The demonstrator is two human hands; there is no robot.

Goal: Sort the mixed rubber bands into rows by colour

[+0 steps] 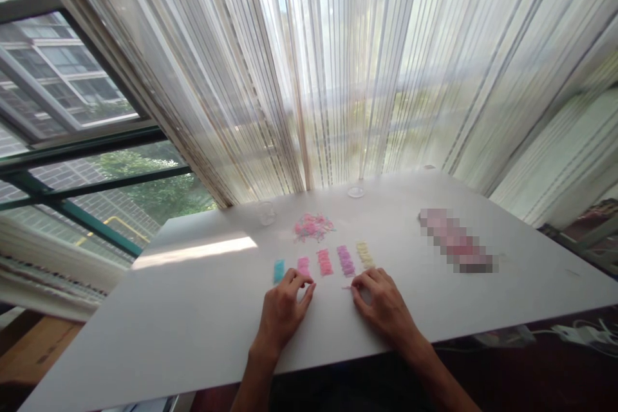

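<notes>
Five small colour groups of short thin pieces lie in a row on the white table: a blue group (279,271), a pink group (303,265), a coral-red group (325,262), a purple group (346,261) and a yellow group (365,255). Just below the pink group, my left hand (284,306) has thumb and forefinger closed together; anything between them is too small to make out. Below the purple and yellow groups, my right hand (381,302) pinches a small purplish-pink stick (346,287) that points left. Behind the row lies a loose mixed pile (313,226), mostly pink.
At the back stand a clear cup (266,212) and a clear round dish (356,192). A pixelated pinkish long item (456,241) lies on the right of the white table (193,315). Curtains (338,77) hang along the far edge; white cables (584,333) lie beyond the near right edge.
</notes>
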